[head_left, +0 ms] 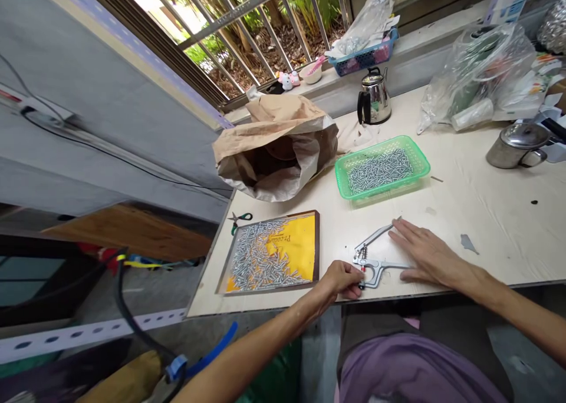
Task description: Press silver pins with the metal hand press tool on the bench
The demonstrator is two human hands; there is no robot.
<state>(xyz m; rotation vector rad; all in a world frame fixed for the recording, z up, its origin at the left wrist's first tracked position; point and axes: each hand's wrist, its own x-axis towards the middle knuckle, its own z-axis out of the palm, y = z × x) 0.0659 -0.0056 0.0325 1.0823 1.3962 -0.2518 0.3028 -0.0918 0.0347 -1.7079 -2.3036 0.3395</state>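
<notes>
Silver hand pliers (375,268) lie at the table's front edge, handles spread apart, with a spring and a red part near the jaw. My right hand (427,254) holds them by the handles, fingers on the upper one and thumb by the lower one. At the jaw end, my left hand (345,278) is closed in a pinch; what its fingertips hold is too small to make out. Left of that hand lies a shallow tray (316,247) with a yellow bottom and many small silver metal pieces (256,258). Similar pieces (382,170) fill part of a green plastic basket (418,149) behind the pliers.
Green-handled snips (241,217) lie beside the tray. Behind it stands an open brown paper bag (274,120). Farther back are a metal kettle (375,96), a clear plastic bag (477,79) and a lidded metal cup (515,147). A barred window (265,29) is beyond.
</notes>
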